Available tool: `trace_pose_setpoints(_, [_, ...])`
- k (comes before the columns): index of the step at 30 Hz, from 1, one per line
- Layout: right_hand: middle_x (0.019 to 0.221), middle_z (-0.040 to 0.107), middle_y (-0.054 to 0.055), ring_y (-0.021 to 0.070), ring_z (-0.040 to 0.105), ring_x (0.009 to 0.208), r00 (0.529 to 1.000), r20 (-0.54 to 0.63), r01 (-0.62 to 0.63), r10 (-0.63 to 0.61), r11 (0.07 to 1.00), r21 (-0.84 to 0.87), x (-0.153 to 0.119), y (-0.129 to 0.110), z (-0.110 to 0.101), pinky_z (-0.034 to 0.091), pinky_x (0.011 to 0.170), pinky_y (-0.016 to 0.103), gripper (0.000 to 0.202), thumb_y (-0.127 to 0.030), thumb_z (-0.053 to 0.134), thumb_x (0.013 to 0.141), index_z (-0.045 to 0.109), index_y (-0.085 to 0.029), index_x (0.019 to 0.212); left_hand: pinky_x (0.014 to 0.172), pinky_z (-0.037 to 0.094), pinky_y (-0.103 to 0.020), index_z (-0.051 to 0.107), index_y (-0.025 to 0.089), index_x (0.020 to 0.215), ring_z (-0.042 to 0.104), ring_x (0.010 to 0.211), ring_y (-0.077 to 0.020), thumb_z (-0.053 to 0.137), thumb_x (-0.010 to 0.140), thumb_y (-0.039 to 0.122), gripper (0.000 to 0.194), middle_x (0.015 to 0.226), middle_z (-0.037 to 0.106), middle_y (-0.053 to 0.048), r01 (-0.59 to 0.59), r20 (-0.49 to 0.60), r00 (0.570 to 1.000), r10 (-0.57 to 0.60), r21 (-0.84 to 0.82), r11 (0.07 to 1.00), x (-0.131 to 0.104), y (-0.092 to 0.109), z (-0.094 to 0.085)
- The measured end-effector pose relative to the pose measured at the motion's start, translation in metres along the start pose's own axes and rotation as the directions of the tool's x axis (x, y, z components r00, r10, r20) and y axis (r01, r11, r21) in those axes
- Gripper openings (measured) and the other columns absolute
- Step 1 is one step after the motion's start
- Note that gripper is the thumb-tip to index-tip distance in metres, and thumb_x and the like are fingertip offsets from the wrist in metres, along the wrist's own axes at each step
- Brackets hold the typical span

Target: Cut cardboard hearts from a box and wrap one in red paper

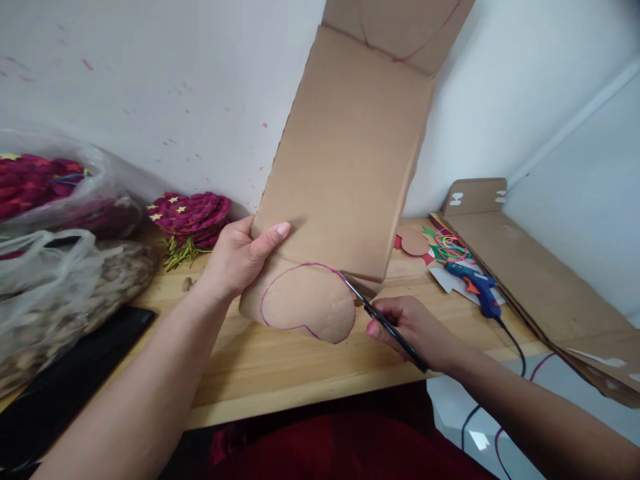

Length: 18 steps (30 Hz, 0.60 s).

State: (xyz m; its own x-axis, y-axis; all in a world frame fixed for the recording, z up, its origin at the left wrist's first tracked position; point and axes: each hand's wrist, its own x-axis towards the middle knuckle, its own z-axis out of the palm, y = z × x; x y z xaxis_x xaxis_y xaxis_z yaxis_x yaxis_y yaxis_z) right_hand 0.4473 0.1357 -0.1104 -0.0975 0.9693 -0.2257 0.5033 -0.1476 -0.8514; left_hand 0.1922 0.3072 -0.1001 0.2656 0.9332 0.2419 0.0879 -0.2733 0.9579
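A long sheet of brown cardboard (350,153) stands tilted up over the wooden table. My left hand (245,257) grips its left edge, thumb on the front face. On the sheet's lower end is a rounded shape (307,300) outlined in purple, with a notch in its lower edge. My right hand (410,330) is closed round the handles of black scissors (380,317). The scissor tips meet the purple line at the shape's upper right, where the cardboard is cut. More curved lines show on the folded top panel.
Bags (75,280) and a black flat object (75,380) lie left. Behind my left hand is a stack of magenta braided pieces (193,217). At right are a blue glue gun (480,287) with its cord, coloured loops (453,245) and more cardboard (540,287). The table's front edge is near.
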Motion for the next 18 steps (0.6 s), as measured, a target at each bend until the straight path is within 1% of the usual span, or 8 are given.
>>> trace_pose_setpoints(4, [0.057,0.037,-0.005,0.0093,0.033,0.054,1.0,0.02,-0.01,0.012,0.997,-0.07,0.001,-0.001,-0.002,0.021,0.05,0.025,0.056,-0.065,0.071,0.083,0.044,-0.02,0.062,0.075,0.062,-0.029,0.077,0.018,0.102,0.075,0.095,-0.0264,0.08,0.076,0.06,0.049,0.103,0.08,-0.007,0.0,0.021,1.0,0.0,-0.004,1.0,0.0,0.002,-0.003])
trace_pose_setpoints(7, [0.055,0.037,-0.005,0.0091,0.033,0.051,0.999,0.038,-0.026,0.029,0.998,-0.062,0.0,-0.004,-0.001,0.02,0.049,0.024,0.057,-0.067,0.068,0.084,0.042,-0.021,0.063,0.077,0.062,-0.03,0.077,0.019,0.105,0.075,0.096,-0.0262,0.081,0.077,0.058,0.048,0.106,0.08,-0.007,0.02,0.046,0.999,-0.017,-0.063,0.998,0.0,0.001,-0.001])
trace_pose_setpoints(12, [0.054,0.038,-0.005,0.0091,0.036,0.049,0.997,0.076,-0.01,0.013,0.999,-0.03,-0.001,-0.011,0.002,0.02,0.047,0.024,0.061,-0.075,0.061,0.086,0.042,-0.021,0.063,0.078,0.063,-0.031,0.077,0.02,0.111,0.076,0.095,-0.0253,0.081,0.078,0.056,0.048,0.104,0.08,-0.008,0.07,0.133,0.99,-0.046,-0.179,0.981,-0.002,-0.002,0.006])
trace_pose_setpoints(15, [0.053,0.039,-0.005,0.0087,0.036,0.048,0.995,0.086,-0.046,0.047,0.999,-0.016,-0.001,-0.01,0.002,0.021,0.046,0.024,0.062,-0.075,0.062,0.085,0.043,-0.021,0.063,0.08,0.063,-0.032,0.077,0.02,0.109,0.076,0.096,-0.0259,0.082,0.078,0.056,0.047,0.106,0.08,-0.008,0.066,0.116,0.992,-0.048,-0.16,0.985,-0.004,0.0,0.007])
trace_pose_setpoints(18, [0.053,0.039,-0.005,0.0082,0.036,0.047,0.994,0.08,-0.08,0.075,0.995,0.053,-0.002,-0.008,0.003,0.021,0.045,0.024,0.061,-0.074,0.067,0.082,0.045,-0.021,0.063,0.084,0.062,-0.032,0.078,0.021,0.108,0.075,0.1,-0.0261,0.082,0.077,0.056,0.047,0.108,0.08,-0.007,0.058,0.105,0.993,-0.045,-0.123,0.991,-0.005,0.003,0.006])
